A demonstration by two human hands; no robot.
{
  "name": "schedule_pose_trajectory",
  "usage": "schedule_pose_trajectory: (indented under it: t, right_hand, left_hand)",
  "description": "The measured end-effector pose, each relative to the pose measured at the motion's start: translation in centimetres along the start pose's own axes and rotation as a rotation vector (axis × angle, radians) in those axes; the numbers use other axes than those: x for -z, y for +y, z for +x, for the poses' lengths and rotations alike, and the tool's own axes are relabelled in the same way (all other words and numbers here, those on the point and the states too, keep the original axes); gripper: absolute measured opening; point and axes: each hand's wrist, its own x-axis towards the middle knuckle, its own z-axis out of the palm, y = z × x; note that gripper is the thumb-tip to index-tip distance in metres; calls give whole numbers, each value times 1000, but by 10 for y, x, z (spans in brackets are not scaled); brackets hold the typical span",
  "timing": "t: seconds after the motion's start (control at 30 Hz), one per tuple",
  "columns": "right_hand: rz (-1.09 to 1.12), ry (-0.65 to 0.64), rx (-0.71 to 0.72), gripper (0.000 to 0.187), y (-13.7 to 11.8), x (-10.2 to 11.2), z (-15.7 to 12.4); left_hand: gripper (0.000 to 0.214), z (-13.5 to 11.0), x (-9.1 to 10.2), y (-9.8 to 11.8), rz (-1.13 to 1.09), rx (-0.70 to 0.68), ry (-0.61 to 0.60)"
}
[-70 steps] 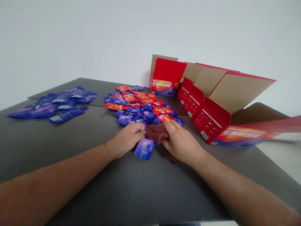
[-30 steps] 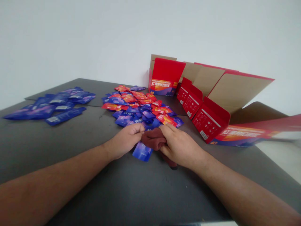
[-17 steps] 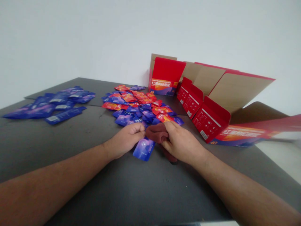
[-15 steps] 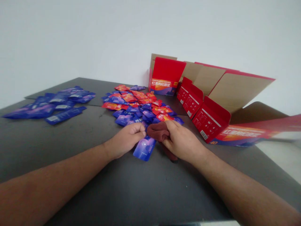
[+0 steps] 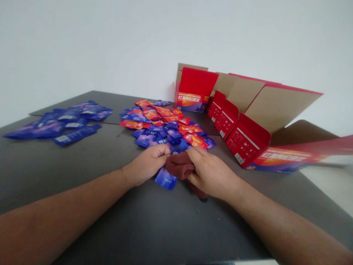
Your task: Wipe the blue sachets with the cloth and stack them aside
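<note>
In my right hand [image 5: 211,171] is a bunched brown cloth [image 5: 180,165], pressed against the face of a blue-purple pouch [image 5: 166,180]. My left hand [image 5: 151,162] pinches that pouch along its left edge, thumb on top. The cloth covers the pouch's middle; its printed lower end shows below. Just beyond my hands lies a heap of red-orange and blue pouches [image 5: 165,121], several overlapping. A tail of the cloth hangs down under my right hand to the table.
A second pile of blue pouches [image 5: 66,117] lies on the left of the dark table [image 5: 132,228]. Along the right stand open red cartons [image 5: 248,141] with raised flaps, and one more red carton [image 5: 193,97] is at the back. A pale wall rises behind.
My right hand has moved the cloth left and slightly down across the pouch, covering more of it. My left hand stays almost in place, still pinching the pouch.
</note>
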Motion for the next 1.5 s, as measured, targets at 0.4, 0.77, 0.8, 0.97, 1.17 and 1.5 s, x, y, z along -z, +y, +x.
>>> schedule_pose_trajectory:
  t: [0.4, 0.77, 0.8, 0.97, 1.17, 1.5]
  right_hand:
    - [-14, -4, -4, 13, 1, 0, -1]
    - [-14, -7, -15, 13, 2, 0, 1]
    - [-19, 8, -52, 13, 2, 0, 1]
    - [-10, 37, -97, 15, 0, -1, 0]
    - [-5, 15, -40, 13, 3, 1, 1]
    - [5, 22, -35, 12, 3, -2, 2]
  left_hand:
    - [26, 0, 0, 2, 10, 9, 1]
    - [25, 0, 0, 1, 26, -13, 9]
    - [24, 0, 0, 2, 34, -11, 15]
    - [23, -1, 0, 3, 36, -6, 16]
    - [21, 0, 2, 0, 32, -9, -1]
    - [24, -1, 1, 1, 30, -6, -29]
